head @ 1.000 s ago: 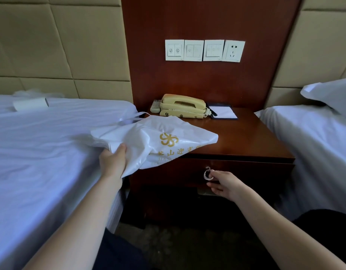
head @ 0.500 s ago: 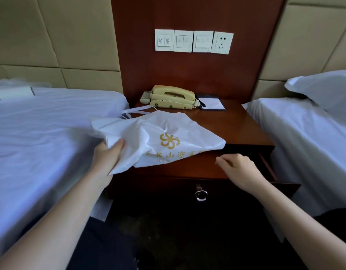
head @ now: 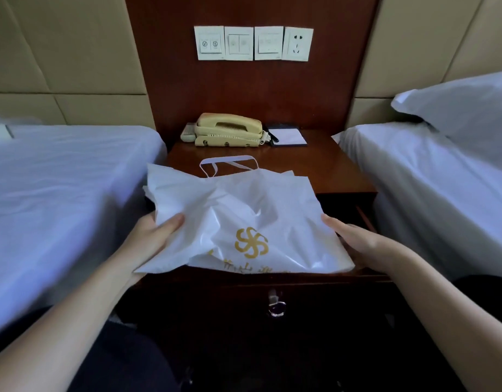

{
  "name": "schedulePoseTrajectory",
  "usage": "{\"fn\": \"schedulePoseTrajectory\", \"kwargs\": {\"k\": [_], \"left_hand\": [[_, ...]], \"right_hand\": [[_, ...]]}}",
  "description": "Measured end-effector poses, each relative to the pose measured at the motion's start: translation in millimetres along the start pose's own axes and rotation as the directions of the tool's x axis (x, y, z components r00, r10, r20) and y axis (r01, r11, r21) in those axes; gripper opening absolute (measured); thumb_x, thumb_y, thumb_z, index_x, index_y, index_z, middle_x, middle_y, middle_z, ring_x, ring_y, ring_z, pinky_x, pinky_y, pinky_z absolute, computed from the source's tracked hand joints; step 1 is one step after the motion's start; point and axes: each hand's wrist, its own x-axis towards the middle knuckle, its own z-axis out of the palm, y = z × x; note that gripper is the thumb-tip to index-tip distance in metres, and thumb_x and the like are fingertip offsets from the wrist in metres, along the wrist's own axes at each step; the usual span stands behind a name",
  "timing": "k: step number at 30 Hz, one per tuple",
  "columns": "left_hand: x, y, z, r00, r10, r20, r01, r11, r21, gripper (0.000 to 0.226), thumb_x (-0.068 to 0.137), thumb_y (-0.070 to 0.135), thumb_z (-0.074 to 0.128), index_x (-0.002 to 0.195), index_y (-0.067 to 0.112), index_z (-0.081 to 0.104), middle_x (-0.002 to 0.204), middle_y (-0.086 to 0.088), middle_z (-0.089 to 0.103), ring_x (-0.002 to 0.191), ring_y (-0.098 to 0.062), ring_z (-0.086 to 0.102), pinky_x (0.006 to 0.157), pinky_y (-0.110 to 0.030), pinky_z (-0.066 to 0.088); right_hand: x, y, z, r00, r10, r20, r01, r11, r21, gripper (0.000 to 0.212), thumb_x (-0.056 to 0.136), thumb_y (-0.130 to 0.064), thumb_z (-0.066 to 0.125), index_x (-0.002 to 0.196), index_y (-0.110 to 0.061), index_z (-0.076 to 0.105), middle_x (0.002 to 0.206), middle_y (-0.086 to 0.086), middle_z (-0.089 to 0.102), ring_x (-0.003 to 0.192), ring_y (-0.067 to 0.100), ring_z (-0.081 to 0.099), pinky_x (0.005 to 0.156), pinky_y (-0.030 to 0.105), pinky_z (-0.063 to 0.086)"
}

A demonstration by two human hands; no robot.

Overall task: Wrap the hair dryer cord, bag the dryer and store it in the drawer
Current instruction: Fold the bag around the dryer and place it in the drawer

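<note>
- In the head view, your left hand [head: 150, 239] grips the left side of the white bag [head: 244, 210]. The thumb lies on top of the plastic and the fingers are tucked out of sight beneath it.
- Your right hand [head: 354, 240] holds the bag's right edge. The thumb is stretched along the plastic and the fingers are curled under it, mostly hidden.
- The bag is opaque and bulges in the middle, so you cannot see the hair dryer itself. A gold pinwheel logo [head: 251, 241] and a line of gold characters face you.
- The bag's looped handle [head: 228, 162] points away from you and lies on the dark wooden tabletop [head: 337, 171] of the nightstand.
- The drawer [head: 215, 292] stands pulled out below the tabletop. The bag sits over its opening, with the near edge hanging past the drawer front. You cannot tell whether the bag rests on anything inside.
- A metal ring pull [head: 276, 306] hangs on the drawer front, just below the bag.
- At the back of the tabletop a beige telephone [head: 228, 130] sits between a pale remote [head: 187, 132] and a notepad [head: 289, 136].
- A row of wall switches [head: 252, 43] and a socket is mounted on the wooden panel above.
- A left bed [head: 60, 179] and a right bed [head: 442, 179], both in white sheets, flank the nightstand. A pillow [head: 464, 108] lies on the right one.
</note>
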Motion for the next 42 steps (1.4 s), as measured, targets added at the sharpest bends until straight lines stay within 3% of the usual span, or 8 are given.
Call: {"fn": "schedulePoseTrajectory", "kwargs": {"k": [3, 13, 22, 29, 32, 35, 38, 42], "left_hand": [[-5, -4, 12, 0.997, -0.036, 0.069, 0.035, 0.999, 0.009, 0.011, 0.091, 0.021, 0.058, 0.095, 0.015, 0.067, 0.087, -0.005, 0.072, 0.082, -0.02, 0.066, 0.078, -0.033, 0.049], [-4, -12, 26, 0.935, -0.296, 0.194, 0.27, 0.951, 0.15, 0.026, 0.095, 0.02, 0.053, 0.078, 0.003, 0.063, 0.042, 0.002, 0.06, 0.03, -0.004, 0.052, 0.032, -0.013, 0.037], [40, -23, 29, 0.939, -0.307, 0.156, 0.201, 0.857, 0.475, 0.063, 0.088, 0.02, 0.065, 0.14, -0.003, 0.038, 0.144, -0.012, 0.044, 0.132, -0.027, 0.043, 0.11, -0.034, 0.034], [53, -41, 48, 0.968, -0.245, -0.056, 0.216, 0.694, 0.687, 0.053, 0.088, 0.021, 0.062, 0.128, -0.002, 0.036, 0.139, -0.016, 0.045, 0.123, -0.033, 0.049, 0.088, -0.034, 0.042], [34, -37, 61, 0.982, 0.143, -0.12, 0.052, 0.41, 0.911, 0.049, 0.081, 0.022, 0.065, 0.117, 0.004, 0.038, 0.122, -0.019, 0.049, 0.108, -0.04, 0.052, 0.081, -0.044, 0.044], [25, -33, 80, 0.822, 0.529, 0.21, -0.384, 0.244, 0.891, 0.053, 0.08, 0.035, 0.052, 0.121, 0.002, 0.052, 0.12, -0.021, 0.058, 0.108, -0.04, 0.057, 0.089, -0.045, 0.044], [23, -24, 101, 0.718, 0.408, 0.565, -0.674, 0.202, 0.711, 0.071, 0.083, 0.055, 0.025, 0.136, 0.013, 0.046, 0.145, -0.013, 0.042, 0.135, -0.03, 0.038, 0.109, -0.039, 0.025], [40, -29, 117, 0.804, 0.154, 0.574, -0.594, 0.237, 0.769, 0.097, 0.065, 0.071, 0.002, 0.149, 0.027, 0.018, 0.16, 0.006, 0.007, 0.147, -0.013, 0.0, 0.115, -0.036, 0.006]], "right_hand": [[0, 1, 16, 0.996, -0.055, 0.069, 0.041, 0.981, 0.191, 0.04, 0.09, -0.044, 0.052, 0.105, -0.011, 0.069, 0.103, 0.009, 0.073, 0.093, 0.022, 0.07, 0.082, 0.03, 0.054], [21, 10, 2, 0.963, -0.088, -0.254, 0.06, 0.991, -0.116, 0.012, 0.088, -0.012, 0.06, 0.084, -0.002, 0.067, 0.071, 0.006, 0.065, 0.059, 0.016, 0.06, 0.045, 0.018, 0.047], [62, 13, -18, 0.879, -0.276, -0.389, 0.087, 0.895, -0.437, 0.034, 0.084, -0.01, 0.059, 0.056, -0.007, 0.041, 0.058, 0.005, 0.039, 0.053, 0.018, 0.036, 0.05, 0.028, 0.024], [85, 23, -9, 0.836, -0.343, -0.428, 0.007, 0.787, -0.617, 0.026, 0.086, -0.021, 0.053, 0.065, -0.012, 0.04, 0.066, 0.007, 0.047, 0.072, 0.032, 0.05, 0.053, 0.033, 0.028], [83, 26, -8, 0.832, -0.328, -0.447, -0.053, 0.756, -0.653, 0.025, 0.087, -0.027, 0.053, 0.108, -0.014, 0.051, 0.106, 0.012, 0.058, 0.102, 0.037, 0.054, 0.073, 0.037, 0.039], [73, 19, 2, 0.688, -0.589, -0.424, 0.109, 0.662, -0.742, 0.031, 0.088, -0.022, 0.052, 0.115, -0.007, 0.048, 0.115, 0.016, 0.051, 0.105, 0.039, 0.047, 0.081, 0.041, 0.038], [63, 6, 19, 0.571, -0.797, -0.196, 0.34, 0.447, -0.827, 0.043, 0.085, -0.037, 0.037, 0.113, -0.01, 0.056, 0.114, 0.013, 0.055, 0.103, 0.035, 0.049, 0.081, 0.04, 0.038], [70, 1, 41, 0.639, -0.76, 0.12, 0.503, 0.294, -0.813, 0.058, 0.085, -0.049, 0.025, 0.132, -0.024, 0.047, 0.136, 0.001, 0.046, 0.125, 0.024, 0.04, 0.097, 0.038, 0.031]]}}
